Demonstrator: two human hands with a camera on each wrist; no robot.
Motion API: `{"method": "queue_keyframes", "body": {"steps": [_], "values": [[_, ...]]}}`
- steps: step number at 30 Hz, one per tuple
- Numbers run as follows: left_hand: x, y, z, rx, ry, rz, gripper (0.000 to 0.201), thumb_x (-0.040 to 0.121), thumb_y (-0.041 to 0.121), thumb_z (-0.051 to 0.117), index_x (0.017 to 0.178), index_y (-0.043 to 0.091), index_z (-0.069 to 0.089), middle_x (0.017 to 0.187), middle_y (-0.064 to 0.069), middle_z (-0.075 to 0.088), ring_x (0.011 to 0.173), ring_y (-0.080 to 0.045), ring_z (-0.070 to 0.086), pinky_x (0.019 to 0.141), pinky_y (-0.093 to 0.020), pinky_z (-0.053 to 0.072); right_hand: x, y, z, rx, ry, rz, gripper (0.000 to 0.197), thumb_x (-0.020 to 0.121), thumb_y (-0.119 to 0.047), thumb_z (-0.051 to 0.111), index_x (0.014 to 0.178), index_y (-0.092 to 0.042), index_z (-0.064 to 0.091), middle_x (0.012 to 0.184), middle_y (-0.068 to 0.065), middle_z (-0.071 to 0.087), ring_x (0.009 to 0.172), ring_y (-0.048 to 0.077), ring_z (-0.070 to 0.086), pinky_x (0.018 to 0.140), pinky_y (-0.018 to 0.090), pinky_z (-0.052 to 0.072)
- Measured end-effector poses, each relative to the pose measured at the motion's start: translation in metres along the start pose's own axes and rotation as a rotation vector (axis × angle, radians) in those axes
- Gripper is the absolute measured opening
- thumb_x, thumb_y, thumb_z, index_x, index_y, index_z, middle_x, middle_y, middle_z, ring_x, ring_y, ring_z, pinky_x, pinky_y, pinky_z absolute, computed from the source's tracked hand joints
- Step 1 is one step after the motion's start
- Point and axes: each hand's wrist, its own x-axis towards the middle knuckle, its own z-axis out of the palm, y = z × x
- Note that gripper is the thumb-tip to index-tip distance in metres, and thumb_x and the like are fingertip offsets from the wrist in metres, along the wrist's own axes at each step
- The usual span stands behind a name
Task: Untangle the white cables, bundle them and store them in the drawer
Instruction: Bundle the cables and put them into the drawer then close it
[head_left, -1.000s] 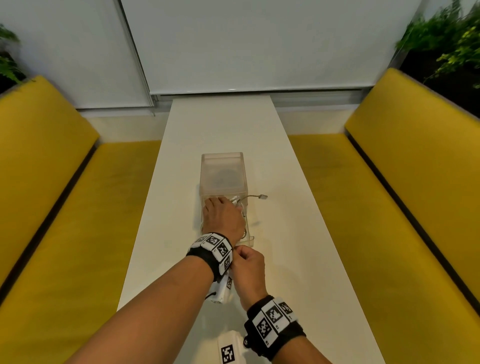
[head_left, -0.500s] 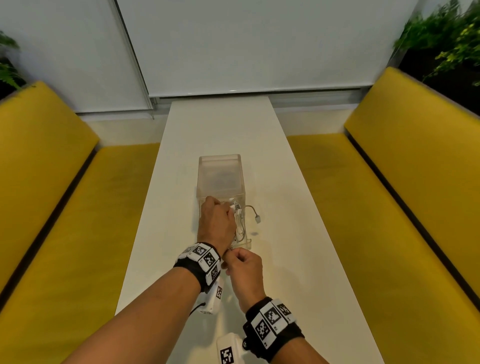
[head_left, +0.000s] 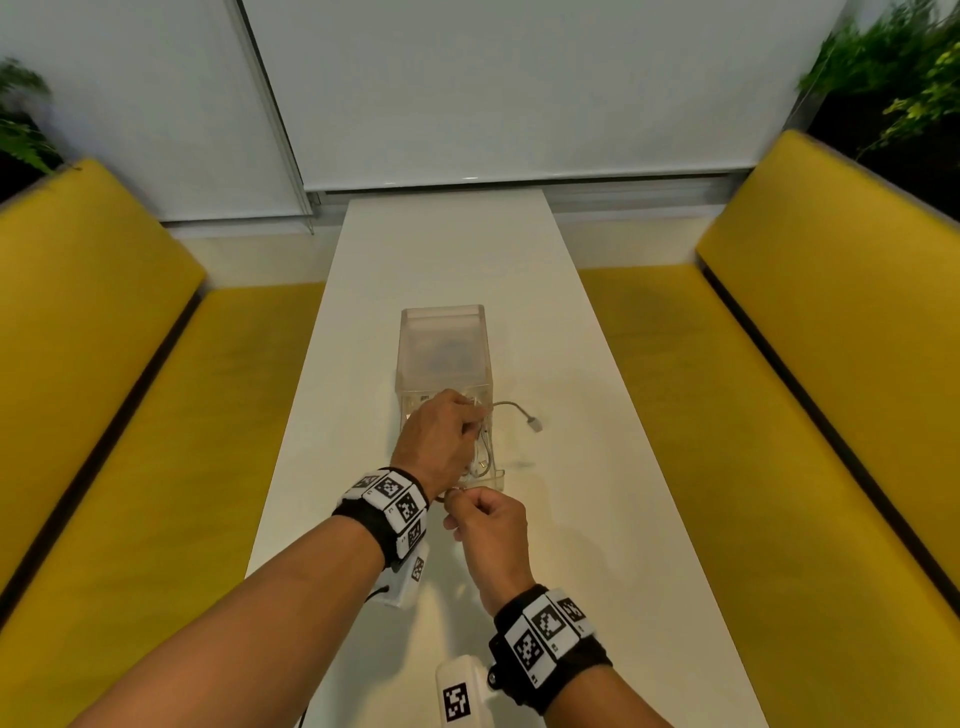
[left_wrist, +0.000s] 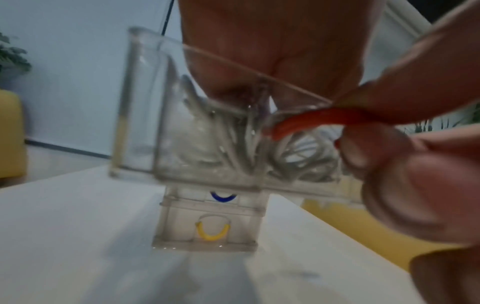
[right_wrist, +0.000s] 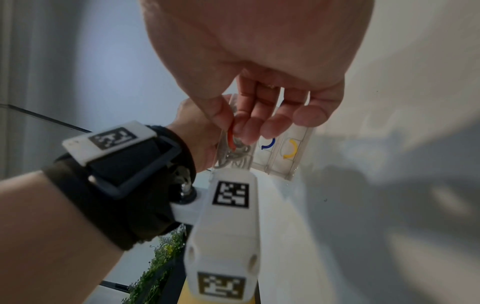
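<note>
Lengthwise, drawer (head_left: 488, 475) open toward person, cables (head_left: 519, 410) inside

At frame centre, the left hand (head_left: 439, 439) is reaching forward, fingers curled downward; just below it, the right hand (head_left: 488, 525) is pinching with thumb and forefinger.

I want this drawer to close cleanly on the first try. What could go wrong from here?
A cable end still hangs outside the open top drawer, over the right wall; closing now could pinch it or block the drawer. The left hand presses the white cables down inside; they may spring back up once released. The right hand pinches the red handle.
</note>
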Motion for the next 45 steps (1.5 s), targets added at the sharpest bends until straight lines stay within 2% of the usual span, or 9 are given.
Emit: {"method": "queue_keyframes", "body": {"steps": [4, 8, 14, 21, 24, 30, 36, 40, 45], "values": [[-0.003, 0.000, -0.001, 0.017, 0.020, -0.024, 0.022, 0.099, 0.032, 0.061, 0.106, 0.020, 0.080, 0.112, 0.003, 0.070, 0.098, -0.019, 0.066, 0.079, -0.028, 0.049, -0.001, 0.001, 0.001, 0.009, 0.000, -0.009, 0.023, 0.084, -0.013, 0.066, 0.062, -0.004, 0.069, 0.058, 0.001, 0.065, 0.059, 0.009, 0.058, 0.067, 0.030, 0.049], [0.002, 0.015, -0.003, -0.115, 0.090, -0.186, 0.033, 0.096, 0.041, 0.065, 0.077, 0.017, 0.077, 0.085, 0.005, 0.067, 0.078, -0.014, 0.063, 0.066, -0.022, 0.043, 0.000, 0.000, 0.001, 0.018, 0.005, -0.023, 0.024, 0.083, -0.013, 0.067, 0.061, -0.005, 0.068, 0.058, 0.004, 0.064, 0.057, 0.011, 0.055, 0.064, 0.028, 0.049], [0.004, 0.022, 0.003, -0.192, 0.114, -0.256, 0.027, 0.094, 0.026, 0.070, 0.068, 0.020, 0.065, 0.080, 0.008, 0.062, 0.071, -0.013, 0.061, 0.068, -0.029, 0.053, -0.001, 0.003, 0.000, 0.025, -0.003, -0.003, 0.024, 0.084, -0.012, 0.067, 0.062, -0.002, 0.068, 0.058, 0.007, 0.063, 0.056, 0.014, 0.053, 0.061, 0.029, 0.046], [-0.001, 0.002, 0.006, -0.306, 0.269, -0.319, 0.004, 0.089, 0.010, 0.066, 0.087, 0.012, 0.064, 0.095, 0.000, 0.064, 0.084, -0.017, 0.063, 0.073, -0.030, 0.055, 0.000, 0.004, 0.001, -0.006, 0.000, 0.005, 0.023, 0.084, -0.011, 0.069, 0.061, -0.010, 0.073, 0.059, 0.004, 0.068, 0.059, 0.012, 0.059, 0.065, 0.030, 0.049], [-0.005, 0.002, 0.006, -0.322, 0.252, -0.271, 0.029, 0.090, 0.000, 0.058, 0.113, 0.017, 0.064, 0.109, 0.000, 0.063, 0.097, -0.019, 0.063, 0.082, -0.030, 0.054, 0.000, 0.003, 0.001, -0.014, 0.013, 0.011, 0.022, 0.084, -0.012, 0.069, 0.062, -0.008, 0.073, 0.059, 0.003, 0.068, 0.060, 0.012, 0.059, 0.066, 0.030, 0.049], [-0.008, 0.001, 0.006, -0.066, 0.072, -0.189, 0.034, 0.086, -0.005, 0.053, 0.105, 0.009, 0.077, 0.115, -0.002, 0.068, 0.104, -0.025, 0.064, 0.085, -0.033, 0.051, -0.002, 0.001, 0.000, -0.030, 0.017, 0.026, 0.022, 0.082, -0.012, 0.069, 0.061, -0.006, 0.072, 0.058, 0.004, 0.066, 0.058, 0.013, 0.055, 0.064, 0.031, 0.047], [-0.007, 0.005, 0.000, -0.003, 0.008, -0.186, 0.040, 0.084, -0.004, 0.054, 0.120, 0.014, 0.054, 0.098, -0.006, 0.065, 0.086, -0.027, 0.060, 0.070, -0.036, 0.048, -0.003, -0.002, -0.001, -0.026, 0.007, 0.059, 0.019, 0.083, -0.013, 0.068, 0.066, -0.006, 0.074, 0.061, 0.004, 0.068, 0.058, 0.014, 0.054, 0.062, 0.031, 0.045], [-0.007, -0.006, 0.003, 0.047, -0.015, -0.139, 0.032, 0.090, 0.002, 0.047, 0.114, 0.009, 0.068, 0.109, -0.009, 0.068, 0.104, -0.031, 0.059, 0.090, -0.036, 0.044, -0.006, -0.011, -0.005, -0.054, -0.033, 0.115, 0.018, 0.086, -0.011, 0.066, 0.073, -0.005, 0.075, 0.066, 0.006, 0.069, 0.054, 0.009, 0.055, 0.054, 0.020, 0.043], [-0.007, -0.010, 0.007, 0.215, 0.065, -0.107, 0.030, 0.094, 0.029, 0.049, 0.101, 0.015, 0.075, 0.104, -0.007, 0.061, 0.104, -0.028, 0.052, 0.094, -0.040, 0.038, -0.010, -0.021, -0.008, -0.066, -0.057, 0.165, 0.015, 0.086, -0.009, 0.064, 0.078, -0.006, 0.075, 0.070, 0.007, 0.068, 0.050, 0.007, 0.052, 0.041, 0.013, 0.036]]}}
